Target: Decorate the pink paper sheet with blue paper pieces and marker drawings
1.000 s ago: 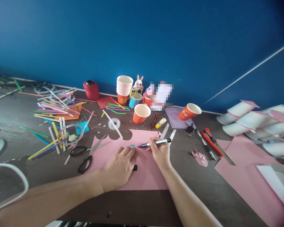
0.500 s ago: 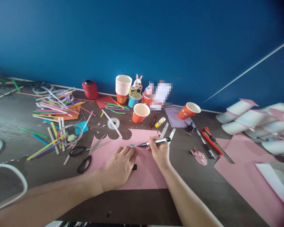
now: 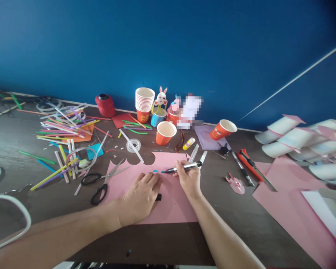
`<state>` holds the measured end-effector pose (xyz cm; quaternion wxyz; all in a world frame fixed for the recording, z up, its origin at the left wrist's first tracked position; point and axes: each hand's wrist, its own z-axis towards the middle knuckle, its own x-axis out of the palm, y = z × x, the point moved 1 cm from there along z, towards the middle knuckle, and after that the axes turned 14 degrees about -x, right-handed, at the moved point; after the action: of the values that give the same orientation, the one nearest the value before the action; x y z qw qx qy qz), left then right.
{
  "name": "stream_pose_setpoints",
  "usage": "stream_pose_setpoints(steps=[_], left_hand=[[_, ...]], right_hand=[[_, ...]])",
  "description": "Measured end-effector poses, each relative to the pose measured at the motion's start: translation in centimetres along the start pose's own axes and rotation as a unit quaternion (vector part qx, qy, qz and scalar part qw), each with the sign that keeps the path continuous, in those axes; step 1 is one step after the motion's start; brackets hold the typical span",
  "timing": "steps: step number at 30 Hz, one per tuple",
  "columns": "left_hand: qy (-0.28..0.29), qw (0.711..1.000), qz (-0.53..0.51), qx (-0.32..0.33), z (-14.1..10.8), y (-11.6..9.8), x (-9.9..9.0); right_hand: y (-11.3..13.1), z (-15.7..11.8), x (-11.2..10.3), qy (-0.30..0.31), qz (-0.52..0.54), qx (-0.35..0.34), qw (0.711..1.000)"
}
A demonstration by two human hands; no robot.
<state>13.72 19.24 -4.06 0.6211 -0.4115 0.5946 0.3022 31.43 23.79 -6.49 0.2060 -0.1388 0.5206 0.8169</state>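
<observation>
My right hand (image 3: pixel 189 181) grips a marker (image 3: pixel 184 168) with a pale barrel and a black end. It slants so that its tip meets a tiny blue scrap on a pink paper sheet (image 3: pixel 173 209). Another small blue scrap (image 3: pixel 155 171) lies just left of the tip. My left hand (image 3: pixel 142 198) rests on the same sheet with its fingers curled, and a black marker cap (image 3: pixel 158 197) pokes out from under them. Scalloped cuts run along the sheet's far edge. Black-handled scissors (image 3: pixel 99 183) lie open across its left side.
Colored straws (image 3: pixel 64 127) pile up at left. Behind the sheet stand an orange paper cup (image 3: pixel 165 133), a cup stack (image 3: pixel 144 102) and a red thread spool (image 3: pixel 105 105). A tape roll (image 3: pixel 133 145), glue stick (image 3: pixel 189 144) and orange utility knife (image 3: pixel 250 164) lie around. Paper tubes (image 3: pixel 285 142) sit right.
The whole view has shifted very slightly. Both hands and the marker keep nearly the same place on the pink sheet.
</observation>
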Motion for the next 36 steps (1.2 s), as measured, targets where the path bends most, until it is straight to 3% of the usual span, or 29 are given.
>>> stream_pose_setpoints(steps=[36], left_hand=[[0.001, 1.000, 0.003, -0.003, 0.05, -0.11, -0.01]], right_hand=[[0.04, 0.03, -0.03, -0.002, -0.010, 0.001, 1.000]])
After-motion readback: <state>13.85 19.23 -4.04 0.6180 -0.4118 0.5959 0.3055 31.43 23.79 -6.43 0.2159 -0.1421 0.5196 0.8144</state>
